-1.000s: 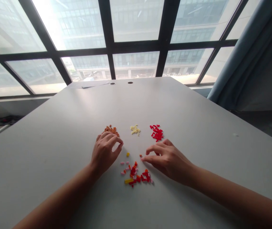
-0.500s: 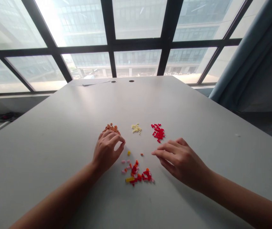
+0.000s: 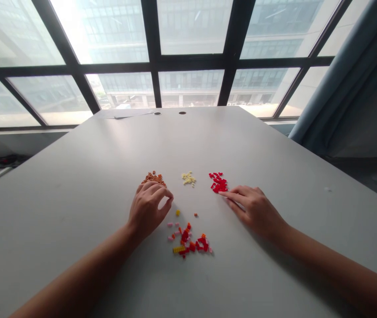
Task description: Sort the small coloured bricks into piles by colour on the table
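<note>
My left hand (image 3: 151,210) rests just in front of a pile of small brown toy bricks (image 3: 154,177), covering its near edge. Its thumb and index tips meet in a pinch; whatever is between them is too small to see. At the near edge of a red brick pile (image 3: 218,182), the outstretched index fingertip of my right hand (image 3: 253,207) touches or nearly touches the bricks. No brick shows in that hand. Between the two piles lie pale yellow bricks (image 3: 188,178). One brown brick (image 3: 195,215) and one yellow brick (image 3: 178,213) sit apart, between my hands.
Closer to me lies a mixed heap of red, orange, pink and yellow bricks (image 3: 191,245). The white table (image 3: 182,145) reaches to large windows, with a paper sheet (image 3: 132,115) and two round holes at its far end. A blue curtain (image 3: 337,88) hangs at right.
My right hand has moved forward to the near edge of the red pile. My left hand stays in its pinch by the brown pile. The bricks look unmoved.
</note>
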Available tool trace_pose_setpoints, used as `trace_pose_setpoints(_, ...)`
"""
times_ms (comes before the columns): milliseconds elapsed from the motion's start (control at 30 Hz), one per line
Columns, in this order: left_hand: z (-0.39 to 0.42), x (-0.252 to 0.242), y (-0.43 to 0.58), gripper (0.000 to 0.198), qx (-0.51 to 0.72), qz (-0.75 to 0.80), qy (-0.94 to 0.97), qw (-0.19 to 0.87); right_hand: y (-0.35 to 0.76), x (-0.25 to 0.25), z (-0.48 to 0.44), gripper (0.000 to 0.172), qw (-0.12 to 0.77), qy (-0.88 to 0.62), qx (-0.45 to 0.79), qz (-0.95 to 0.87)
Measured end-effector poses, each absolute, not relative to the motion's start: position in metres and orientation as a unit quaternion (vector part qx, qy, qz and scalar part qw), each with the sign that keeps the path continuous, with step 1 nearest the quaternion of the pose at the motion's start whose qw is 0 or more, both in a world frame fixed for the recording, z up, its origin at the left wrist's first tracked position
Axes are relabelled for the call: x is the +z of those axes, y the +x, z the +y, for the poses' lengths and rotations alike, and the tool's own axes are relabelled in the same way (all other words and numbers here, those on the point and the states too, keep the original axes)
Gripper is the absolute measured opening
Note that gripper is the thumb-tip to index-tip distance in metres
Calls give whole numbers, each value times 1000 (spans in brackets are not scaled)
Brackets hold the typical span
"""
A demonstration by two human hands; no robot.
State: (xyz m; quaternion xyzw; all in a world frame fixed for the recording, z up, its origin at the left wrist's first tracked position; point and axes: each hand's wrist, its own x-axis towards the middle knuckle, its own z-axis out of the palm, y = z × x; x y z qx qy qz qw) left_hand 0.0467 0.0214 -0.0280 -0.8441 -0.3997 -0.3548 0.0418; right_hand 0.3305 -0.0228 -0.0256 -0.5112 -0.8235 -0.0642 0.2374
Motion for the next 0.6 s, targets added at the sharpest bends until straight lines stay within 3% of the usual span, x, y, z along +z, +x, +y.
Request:
trace_pose_setpoints(267,21,-28,46,10,-346,-401,-847,45,293,-13,-64,16,296,-369,114,-874)
trace_pose_setpoints(600,21,-27,46,10,-347,-402,-846,42,277,-15,-76,14,294,-370,19,-881)
